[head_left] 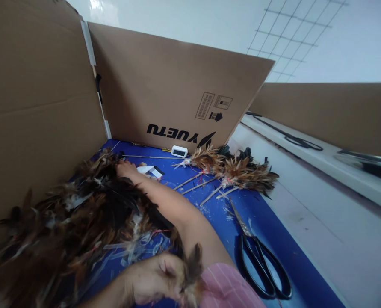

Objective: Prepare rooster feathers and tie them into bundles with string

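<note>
In the lower middle, my left hand (pixel 160 276) is closed around a small tuft of brown and dark feathers (pixel 195 273), which sticks out past its fingers. My right arm stretches across the blue table, and my right hand (pixel 126 169) is at the far end of a large heap of brown and black feathers (pixel 68 226). Its fingertips are partly buried, so I cannot tell whether they grip anything. Clear plastic strips (pixel 132 248) and bits of red thread lie at the heap's near side.
Several bundles of feathers on sticks (pixel 238 173) lie at the far right of the blue table (pixel 273 231). Large black-handled scissors (pixel 257 256) rest at the right. A small white digital display (pixel 179 151) stands before the cardboard wall (pixel 164 85).
</note>
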A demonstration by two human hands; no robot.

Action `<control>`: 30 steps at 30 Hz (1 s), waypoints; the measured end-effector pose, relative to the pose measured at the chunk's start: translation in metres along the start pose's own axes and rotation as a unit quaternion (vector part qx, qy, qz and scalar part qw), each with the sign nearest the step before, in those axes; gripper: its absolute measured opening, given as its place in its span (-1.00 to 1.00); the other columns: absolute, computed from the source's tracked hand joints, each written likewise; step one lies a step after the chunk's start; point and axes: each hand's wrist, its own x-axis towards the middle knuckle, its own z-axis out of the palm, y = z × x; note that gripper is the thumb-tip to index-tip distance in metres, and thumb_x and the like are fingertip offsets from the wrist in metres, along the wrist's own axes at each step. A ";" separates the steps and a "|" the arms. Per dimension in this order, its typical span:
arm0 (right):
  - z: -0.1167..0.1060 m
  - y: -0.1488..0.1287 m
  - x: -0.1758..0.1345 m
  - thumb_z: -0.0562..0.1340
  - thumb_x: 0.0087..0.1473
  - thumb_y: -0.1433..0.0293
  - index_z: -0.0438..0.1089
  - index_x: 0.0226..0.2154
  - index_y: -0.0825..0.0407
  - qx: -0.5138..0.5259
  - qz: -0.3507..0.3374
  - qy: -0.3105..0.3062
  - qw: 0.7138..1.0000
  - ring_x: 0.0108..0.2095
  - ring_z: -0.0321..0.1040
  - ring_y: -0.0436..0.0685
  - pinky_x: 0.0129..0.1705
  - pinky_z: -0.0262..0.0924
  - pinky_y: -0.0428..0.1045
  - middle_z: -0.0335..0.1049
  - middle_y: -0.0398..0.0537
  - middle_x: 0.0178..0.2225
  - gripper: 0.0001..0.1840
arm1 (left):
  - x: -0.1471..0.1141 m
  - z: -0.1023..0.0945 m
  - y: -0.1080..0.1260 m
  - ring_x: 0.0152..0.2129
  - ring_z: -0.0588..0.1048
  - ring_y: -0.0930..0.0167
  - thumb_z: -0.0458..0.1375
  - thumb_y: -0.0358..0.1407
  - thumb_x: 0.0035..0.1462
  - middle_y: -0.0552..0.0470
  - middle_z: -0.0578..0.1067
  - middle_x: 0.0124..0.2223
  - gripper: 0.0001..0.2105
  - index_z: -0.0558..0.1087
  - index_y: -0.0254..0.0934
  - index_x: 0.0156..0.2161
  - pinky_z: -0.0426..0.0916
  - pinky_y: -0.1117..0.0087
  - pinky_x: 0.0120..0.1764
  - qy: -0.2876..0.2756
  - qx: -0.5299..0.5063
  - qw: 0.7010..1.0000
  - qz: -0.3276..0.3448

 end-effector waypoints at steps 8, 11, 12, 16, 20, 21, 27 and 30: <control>-0.008 0.006 -0.018 0.28 -0.09 0.47 0.44 -0.19 -0.03 0.077 -0.065 0.025 0.995 -0.14 0.43 0.15 -0.16 0.26 -0.06 0.51 -0.09 -0.25 -0.68 | 0.002 -0.008 -0.006 -0.63 0.41 0.46 0.45 -0.10 -0.33 -0.02 0.43 -0.60 -0.53 0.26 -0.35 -0.71 0.23 0.48 -0.52 -0.004 0.027 1.000 0.016; -0.024 0.022 -0.023 0.32 -0.20 0.51 0.44 -0.29 0.04 0.202 -0.049 0.092 0.974 -0.24 0.42 0.08 -0.20 0.28 -0.09 0.50 -0.17 -0.33 -0.70 | 0.002 -0.007 -0.003 -0.62 0.43 0.43 0.44 -0.07 -0.33 -0.04 0.46 -0.58 -0.55 0.31 -0.34 -0.67 0.22 0.47 -0.52 -0.007 0.035 0.999 0.011; -0.031 0.028 -0.026 0.33 -0.22 0.52 0.43 -0.32 0.07 0.268 -0.047 0.109 0.956 -0.30 0.41 0.03 -0.22 0.29 -0.10 0.48 -0.19 -0.37 -0.72 | 0.002 -0.006 -0.002 -0.62 0.43 0.43 0.44 -0.06 -0.33 -0.04 0.47 -0.57 -0.55 0.32 -0.35 -0.66 0.22 0.47 -0.52 -0.008 0.037 0.999 0.012; -0.068 0.052 -0.044 0.33 -0.35 0.59 0.38 -0.42 0.10 0.433 -0.028 0.173 0.884 -0.45 0.31 -0.07 -0.27 0.30 -0.11 0.38 -0.28 -0.50 -0.70 | 0.003 -0.005 -0.002 -0.62 0.43 0.43 0.43 -0.06 -0.31 -0.04 0.48 -0.54 -0.56 0.33 -0.34 -0.63 0.25 0.44 -0.50 -0.009 0.036 0.999 0.012; -0.103 0.070 -0.065 0.30 -0.36 0.61 0.35 -0.43 0.08 0.481 0.002 0.231 0.846 -0.49 0.27 -0.08 -0.33 0.30 -0.10 0.34 -0.29 -0.52 -0.69 | 0.003 -0.005 -0.003 -0.61 0.45 0.43 0.43 -0.09 -0.28 -0.03 0.48 -0.53 -0.58 0.32 -0.34 -0.62 0.24 0.45 -0.48 -0.004 0.038 0.999 0.010; -0.110 0.073 -0.069 0.29 -0.36 0.61 0.34 -0.43 0.08 0.485 0.003 0.247 0.839 -0.49 0.27 -0.08 -0.32 0.29 -0.10 0.33 -0.29 -0.51 -0.70 | 0.003 -0.005 -0.003 -0.61 0.45 0.43 0.42 -0.10 -0.27 -0.03 0.49 -0.53 -0.58 0.32 -0.34 -0.61 0.24 0.45 -0.47 -0.004 0.043 0.999 0.010; -0.137 0.090 -0.087 0.26 -0.32 0.59 0.35 -0.40 0.08 0.422 -0.017 0.350 0.836 -0.37 0.30 -0.05 -0.15 0.25 -0.05 0.35 -0.25 -0.43 -0.71 | 0.003 -0.005 -0.002 -0.61 0.45 0.43 0.42 -0.11 -0.24 -0.01 0.48 -0.54 -0.60 0.32 -0.34 -0.60 0.23 0.46 -0.49 -0.009 0.048 0.999 0.011; -0.143 0.096 -0.094 0.23 -0.29 0.57 0.37 -0.37 0.08 0.359 -0.020 0.379 0.853 -0.34 0.31 -0.02 -0.14 0.23 -0.04 0.37 -0.20 -0.38 -0.72 | 0.002 -0.004 -0.002 -0.61 0.46 0.43 0.42 -0.13 -0.23 -0.01 0.48 -0.55 -0.59 0.29 -0.34 -0.62 0.25 0.45 -0.48 -0.010 0.035 0.999 0.015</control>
